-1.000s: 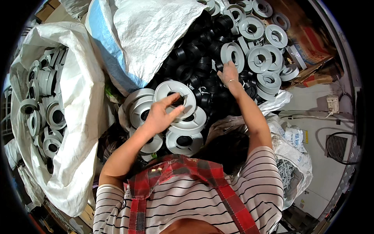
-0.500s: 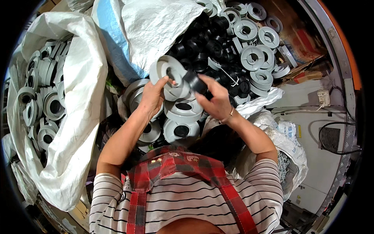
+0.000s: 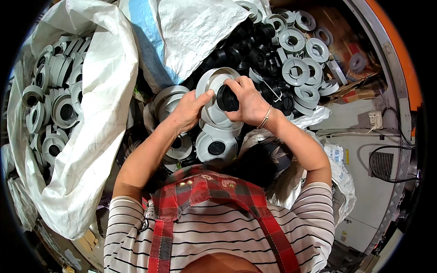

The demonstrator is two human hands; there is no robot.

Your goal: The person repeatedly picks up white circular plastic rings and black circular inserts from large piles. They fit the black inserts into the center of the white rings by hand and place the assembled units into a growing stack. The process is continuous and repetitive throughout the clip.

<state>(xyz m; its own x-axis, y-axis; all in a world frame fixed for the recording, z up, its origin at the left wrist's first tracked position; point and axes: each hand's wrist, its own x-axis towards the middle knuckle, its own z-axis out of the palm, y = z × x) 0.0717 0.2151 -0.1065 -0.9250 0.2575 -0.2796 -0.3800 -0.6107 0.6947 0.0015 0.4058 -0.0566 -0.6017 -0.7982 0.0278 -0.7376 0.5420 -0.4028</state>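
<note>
My left hand [image 3: 191, 109] grips the left rim of a grey round plastic flange [image 3: 210, 84], thumb on its upper face. A black ribbed plastic ring [image 3: 227, 98] sits at the flange's centre hole, and my right hand [image 3: 248, 102] holds it with fingers at the top and thumb below. Whether the ring is seated in the hole or only rests against it, I cannot tell. Under my hands lies a grey flange with a black centre [image 3: 216, 148]. More grey flanges [image 3: 169, 102] are stacked beside my left wrist.
Loose black rings [image 3: 236, 52] are heaped beyond my hands, with grey flanges [image 3: 296, 70] to their right. At the left a white woven sack [image 3: 107, 91] holds several flanges with black centres. A grey metal cabinet [image 3: 359, 195] and black cable [image 3: 375, 159] stand at right.
The black ring has come from beside the flange to its centre hole. My right hand moved with it, and the flange shifted right and turned more face-up.
</note>
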